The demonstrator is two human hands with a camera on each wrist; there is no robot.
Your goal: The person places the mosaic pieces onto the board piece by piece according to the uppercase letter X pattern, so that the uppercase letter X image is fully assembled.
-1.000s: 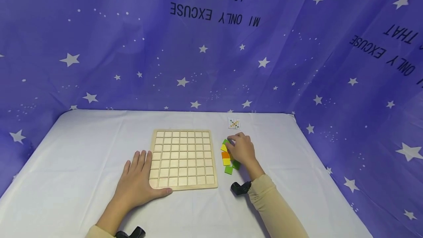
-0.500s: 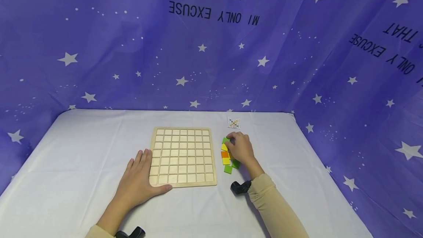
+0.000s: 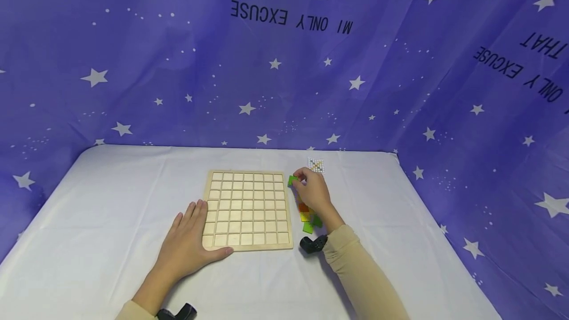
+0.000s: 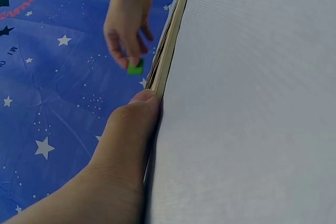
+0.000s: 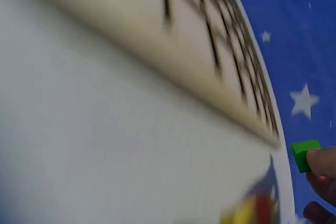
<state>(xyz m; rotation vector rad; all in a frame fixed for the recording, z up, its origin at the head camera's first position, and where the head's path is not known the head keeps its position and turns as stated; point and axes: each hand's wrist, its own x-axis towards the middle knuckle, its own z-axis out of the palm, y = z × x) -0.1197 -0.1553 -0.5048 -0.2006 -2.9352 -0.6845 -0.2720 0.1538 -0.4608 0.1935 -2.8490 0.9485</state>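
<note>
My right hand (image 3: 314, 189) pinches a green square tile (image 3: 291, 180) between thumb and fingers, just off the far right corner of a wooden grid board (image 3: 288, 211). The right wrist view shows that tile (image 5: 303, 156) tilted in the fingertips. Below the hand lies a small pile with an orange tile (image 3: 304, 208), a yellow tile (image 3: 305, 217) and green tiles (image 3: 307, 227), partly covered by the hand. My left hand (image 3: 184, 238) rests at the board's near left corner, fingers straight along the left side and thumb along the front edge.
A small printed grid card (image 3: 316, 165) with coloured squares lies on the white cloth (image 3: 369, 186) beyond the right hand, its lower edge overlapped by the fingers. A purple starred curtain (image 3: 249, 63) stands behind and to the right of the table.
My right hand has lifted the green tile from the top of the pile and moved it forward and left, toward the board. The left hand stays in place.
</note>
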